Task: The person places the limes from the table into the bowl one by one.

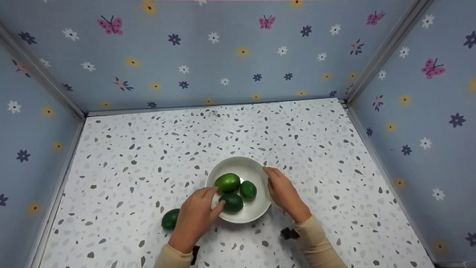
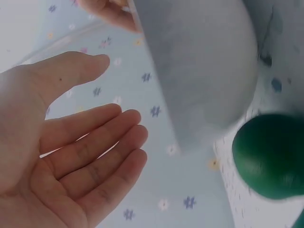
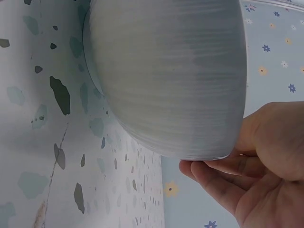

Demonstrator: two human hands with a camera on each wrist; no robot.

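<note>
A white bowl (image 1: 238,217) stands on the speckled table with three smooth green oval fruits in it. One fruit (image 1: 227,182) is brighter green; a darker one (image 1: 232,203) lies nearest the person, and a small one (image 1: 248,190) sits to the right. My left hand (image 1: 199,210) hovers by the bowl's left rim, its fingers loosely bent and holding nothing in the left wrist view. At the right rim, my right hand (image 1: 284,190) grips the bowl, fingers against its edge in the right wrist view, thumb partly hidden. Another dark green fruit (image 1: 170,219) lies on the table, partly covered by my left hand.
The white table (image 1: 148,149) has grey flecks. Blue panels with flowers and butterflies rise at the back (image 1: 208,48), left (image 1: 26,130) and right (image 1: 420,123). A small black device (image 1: 289,233) is at the right wrist.
</note>
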